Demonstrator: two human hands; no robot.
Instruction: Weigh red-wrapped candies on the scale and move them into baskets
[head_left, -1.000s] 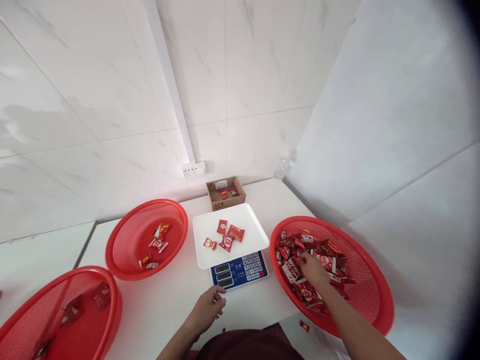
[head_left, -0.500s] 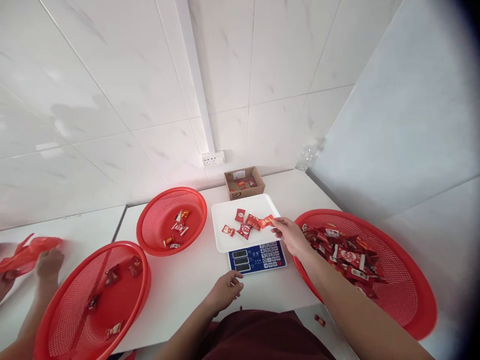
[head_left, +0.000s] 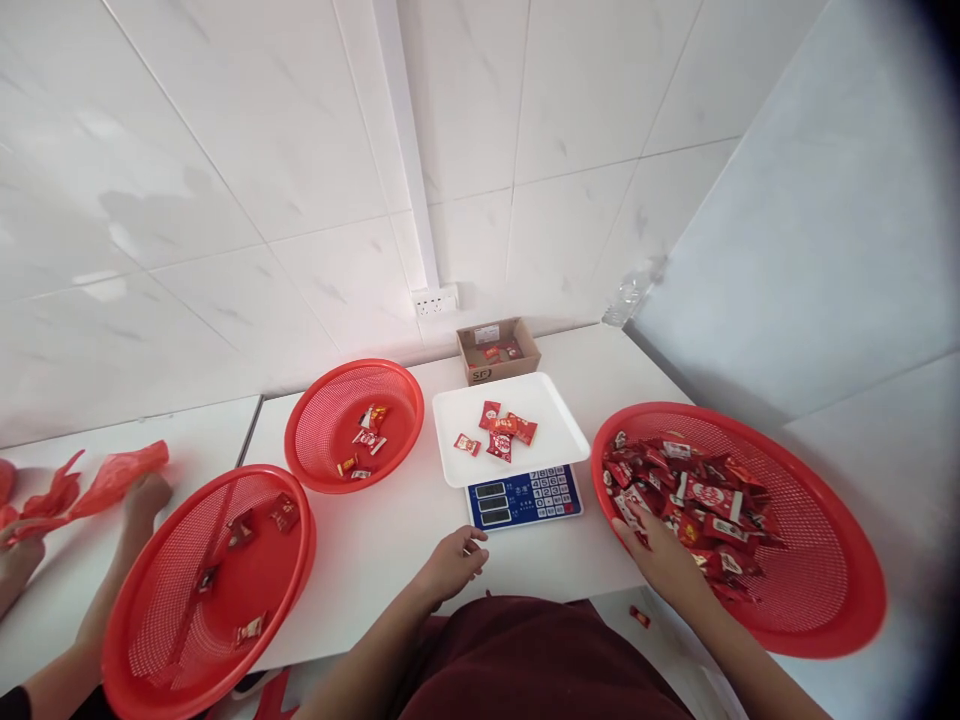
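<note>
My right hand (head_left: 664, 555) is down at the near left side of the large basket (head_left: 832, 490), its fingertips around a red and white snack packet (head_left: 634, 500) among many others. Loosely curled and holding nothing, my left hand (head_left: 454, 565) hovers just in front of a blue digital scale (head_left: 525, 497). The white tray (head_left: 551, 405) on that scale carries several small red packets (head_left: 501, 445), some overlapping. My right fingertips are partly hidden among the packets.
Two red baskets with a few packets, a round one (head_left: 300, 425) and a nearer one (head_left: 300, 570), stand left. A cardboard box (head_left: 499, 370) sits behind the tray. Far left, another person's hands (head_left: 146, 495) hold a red plastic bag (head_left: 112, 480). One packet (head_left: 639, 617) lies below the table edge.
My right hand has left the tray, where it held a red packet, and moved right and down into the large basket. My left hand stays near the scale. The other person's red bag has spread.
</note>
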